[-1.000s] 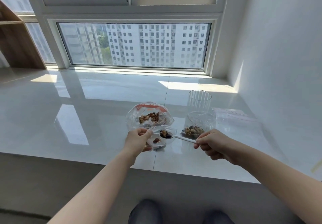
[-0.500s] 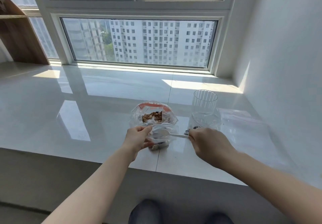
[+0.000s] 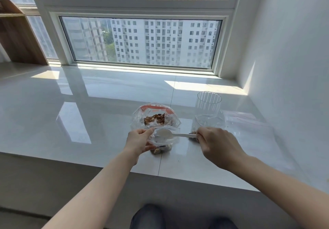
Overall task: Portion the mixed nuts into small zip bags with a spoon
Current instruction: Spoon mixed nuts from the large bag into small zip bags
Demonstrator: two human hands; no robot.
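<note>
Left hand [image 3: 138, 140] pinches the limp, slippery small bag [image 3: 162, 140] at its rim; right hand [image 3: 214, 142] pinches the light, stiff spoon [image 3: 170, 134] by its handle end.

Bare forearms, no sleeves, dark trousers [image 3: 147, 216]

No readable text, label, brand, number or sign is shown on any bag, cup, spoon or surface here.
</note>
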